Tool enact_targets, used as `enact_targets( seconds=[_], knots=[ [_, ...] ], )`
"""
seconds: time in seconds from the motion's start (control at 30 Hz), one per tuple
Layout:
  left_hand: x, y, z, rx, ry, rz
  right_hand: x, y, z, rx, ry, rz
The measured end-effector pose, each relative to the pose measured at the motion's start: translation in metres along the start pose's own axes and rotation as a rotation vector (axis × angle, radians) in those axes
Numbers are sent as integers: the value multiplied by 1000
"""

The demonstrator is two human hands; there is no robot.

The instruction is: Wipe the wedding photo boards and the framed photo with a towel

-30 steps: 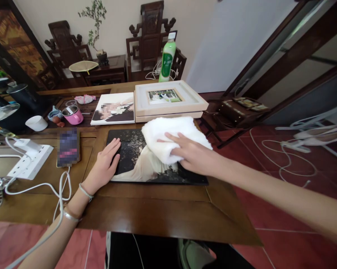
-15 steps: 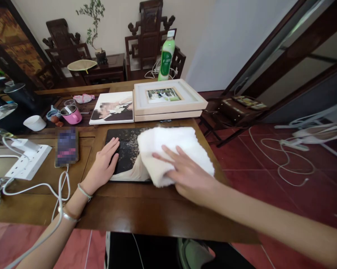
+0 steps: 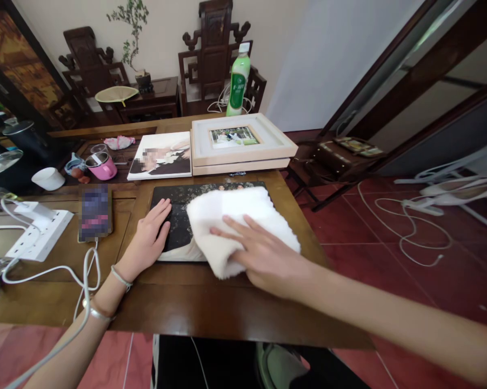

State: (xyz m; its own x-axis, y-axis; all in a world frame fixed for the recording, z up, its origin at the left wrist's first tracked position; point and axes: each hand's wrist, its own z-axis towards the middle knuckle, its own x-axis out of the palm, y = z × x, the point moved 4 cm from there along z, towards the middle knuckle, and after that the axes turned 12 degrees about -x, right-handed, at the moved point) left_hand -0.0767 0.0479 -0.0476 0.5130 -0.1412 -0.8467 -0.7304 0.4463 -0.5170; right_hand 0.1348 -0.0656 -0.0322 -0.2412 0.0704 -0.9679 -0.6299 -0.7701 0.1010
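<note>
A dark photo panel lies flat on the wooden table in front of me, with pale fabric pictured along its near edge and light speckles on its black area. My left hand rests on the panel's left edge, fingers stretched out and flat, holding nothing. Over the panel's right part my right hand presses a folded white fluffy towel, fingers spread on top and the towel's near fold gathered under the palm. The towel hides much of the panel; two small faces in the picture show at its far edge.
Behind the panel lie a white-edged photo print and stacked pale wooden frames, with a green bottle beyond. To the left are a phone, a power strip, loose white cables and a pink cup.
My right hand and the towel have slid slightly left and toward me, uncovering more of the panel's far edge. My left hand stays in place.
</note>
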Motion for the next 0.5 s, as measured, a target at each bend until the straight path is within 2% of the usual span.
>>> enact_targets(
  seconds=[0.17, 0.27, 0.4, 0.5],
  knots=[
    [1, 1, -1, -1, 3, -9, -13, -63, 23, 86, 71, -10],
    [1, 2, -1, 0, 4, -14, -13, -88, 29, 132, 73, -21],
    [1, 2, -1, -2, 0, -12, -10, -98, 31, 145, 61, -51],
    [0, 1, -1, -3, -1, -7, -8, -87, 31, 146, 56, -51]
  ],
)
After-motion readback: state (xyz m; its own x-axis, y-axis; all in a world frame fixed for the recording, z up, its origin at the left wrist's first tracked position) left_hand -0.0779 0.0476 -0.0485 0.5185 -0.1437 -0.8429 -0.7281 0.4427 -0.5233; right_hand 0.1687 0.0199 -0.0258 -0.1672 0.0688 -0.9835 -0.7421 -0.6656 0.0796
